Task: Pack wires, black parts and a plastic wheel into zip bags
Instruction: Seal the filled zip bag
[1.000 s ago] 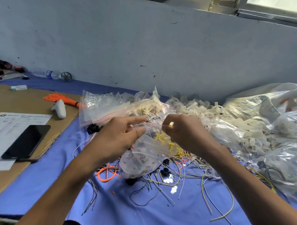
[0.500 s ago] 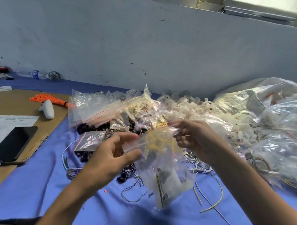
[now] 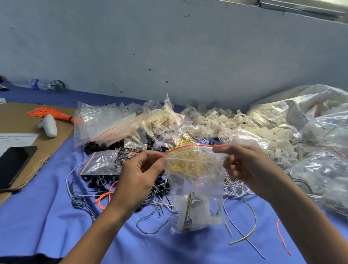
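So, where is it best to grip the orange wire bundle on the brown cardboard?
Probably pinch the orange wire bundle at its black tie, coming from above: there the strands are gathered, while the left end fans out loose, and a white plastic piece lies close in front.

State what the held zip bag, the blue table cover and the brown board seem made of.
Zip bag: thin clear plastic film, glossy, crinkled, contents show through. Blue table cover: likely woven cloth, matte, soft folds. Brown board: apparently corrugated cardboard, matte, layered edge showing.
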Demonstrator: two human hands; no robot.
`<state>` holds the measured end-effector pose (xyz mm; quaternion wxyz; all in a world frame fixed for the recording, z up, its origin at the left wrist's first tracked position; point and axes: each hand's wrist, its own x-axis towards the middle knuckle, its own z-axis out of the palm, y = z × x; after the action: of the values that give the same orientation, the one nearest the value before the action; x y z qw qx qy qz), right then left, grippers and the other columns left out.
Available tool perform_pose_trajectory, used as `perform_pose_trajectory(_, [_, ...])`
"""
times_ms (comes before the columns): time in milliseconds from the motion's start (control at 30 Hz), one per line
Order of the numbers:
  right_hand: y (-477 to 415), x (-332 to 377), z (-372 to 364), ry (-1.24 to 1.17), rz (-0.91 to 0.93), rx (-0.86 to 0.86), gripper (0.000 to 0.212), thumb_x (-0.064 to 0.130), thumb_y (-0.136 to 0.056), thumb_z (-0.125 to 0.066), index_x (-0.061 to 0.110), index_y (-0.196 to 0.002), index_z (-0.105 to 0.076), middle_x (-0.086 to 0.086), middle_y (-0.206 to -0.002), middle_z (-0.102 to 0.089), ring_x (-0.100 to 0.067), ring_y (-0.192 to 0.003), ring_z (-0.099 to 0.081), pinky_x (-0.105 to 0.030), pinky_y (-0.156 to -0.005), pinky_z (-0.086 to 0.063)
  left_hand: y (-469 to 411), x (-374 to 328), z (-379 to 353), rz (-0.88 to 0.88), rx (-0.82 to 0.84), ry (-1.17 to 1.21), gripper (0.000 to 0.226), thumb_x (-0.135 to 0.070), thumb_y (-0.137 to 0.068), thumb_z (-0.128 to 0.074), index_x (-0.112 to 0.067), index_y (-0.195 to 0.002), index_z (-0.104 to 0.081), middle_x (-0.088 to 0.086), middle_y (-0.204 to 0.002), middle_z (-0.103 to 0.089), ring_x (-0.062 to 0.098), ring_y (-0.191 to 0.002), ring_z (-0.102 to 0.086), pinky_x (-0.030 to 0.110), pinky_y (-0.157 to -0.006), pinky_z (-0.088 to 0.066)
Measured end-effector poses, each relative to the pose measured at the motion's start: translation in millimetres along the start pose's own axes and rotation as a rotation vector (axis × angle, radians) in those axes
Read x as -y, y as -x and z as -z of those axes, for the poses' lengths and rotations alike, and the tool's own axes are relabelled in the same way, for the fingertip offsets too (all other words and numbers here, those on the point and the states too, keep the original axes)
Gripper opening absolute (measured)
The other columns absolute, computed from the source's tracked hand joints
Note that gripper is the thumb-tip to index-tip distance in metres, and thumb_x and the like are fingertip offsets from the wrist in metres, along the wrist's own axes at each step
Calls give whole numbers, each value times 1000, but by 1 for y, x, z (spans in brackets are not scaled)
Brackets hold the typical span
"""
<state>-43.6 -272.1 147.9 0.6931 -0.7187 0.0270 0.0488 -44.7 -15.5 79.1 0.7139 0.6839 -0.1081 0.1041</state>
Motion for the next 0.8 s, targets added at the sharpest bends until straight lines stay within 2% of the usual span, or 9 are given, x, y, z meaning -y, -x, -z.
perform_pose_trajectory(67, [5,3,5,156,46,-5,23,32,-85,-67,13,-92,-77,-1,-49,-39,-14,-41,-34,-19,-38,-28,-2,-3,-4,-64,-5,-73,2,-22,-91,-71,-22,-91,-73,-3,-83,-72,6,-73,-62,18,-68,-52])
perform_pose_trajectory(133, [8,9,9,508,144,-103,37,56,-83,-63,21,-86,-76,5,-51,-41,-13,-46,-37,-22,-46,-29,-2,-5,-8,-114,22,-119,6,-30,-93,-69,-24,-92,-70,-1,-82,-69,9,-71,-60,23,-67,-51])
perform_pose_trajectory(233, [9,20,8,930,431,-269,39,70,-79,-58,35,-93,-70,13,-85,-57,-3,-82,-57,-27,-70,-44,1,-5,-17,-143,92,-129,15,-40,-93,-60,-26,-94,-64,5,-83,-64,24,-74,-58,37,-70,-51])
perform_pose_trajectory(300, [13,30,-9,927,569,-56,40,70,-81,-59,40,-105,-66,15,-112,-55,-2,-113,-51,-26,-92,-44,2,-4,-22,-159,132,-134,15,-40,-95,-55,-26,-95,-61,9,-85,-61,32,-78,-56,47,-72,-48])
perform_pose_trajectory(367, [14,36,-30,1036,637,153,46,73,-81,-57,40,-113,-63,21,-120,-53,-2,-122,-46,-31,-100,-40,2,-3,-25,-178,164,-149,15,-39,-97,-53,-25,-97,-59,10,-86,-59,28,-71,-53,47,-64,-45])
perform_pose_trajectory(500, [8,42,-60,1195,738,219,27,54,-84,-63,34,-102,-66,20,-102,-63,0,-98,-56,-33,-91,-44,4,-4,-23,-204,188,-152,16,-40,-98,-53,-26,-100,-61,7,-83,-60,8,-60,-44,24,-57,-36])
perform_pose_trajectory(600, [5,43,-61,1179,711,250,14,38,-83,-68,26,-91,-71,15,-88,-67,2,-82,-60,-29,-80,-51,7,-6,-21,-208,167,-139,17,-40,-97,-56,-24,-97,-61,10,-81,-59,16,-61,-48,27,-56,-39])
perform_pose_trajectory(700, [6,40,-63,1179,679,237,15,38,-79,-65,26,-85,-70,13,-83,-66,-2,-77,-60,-30,-73,-52,9,-7,-20,-192,148,-152,16,-41,-95,-57,-26,-97,-63,10,-84,-63,27,-70,-53,32,-62,-44])
perform_pose_trajectory(800, [8,38,-65,1149,660,217,22,48,-73,-58,29,-81,-67,14,-79,-64,-2,-75,-59,-26,-70,-51,10,-7,-20,-198,132,-156,13,-40,-94,-58,-29,-96,-63,6,-82,-63,15,-64,-50,20,-58,-42])
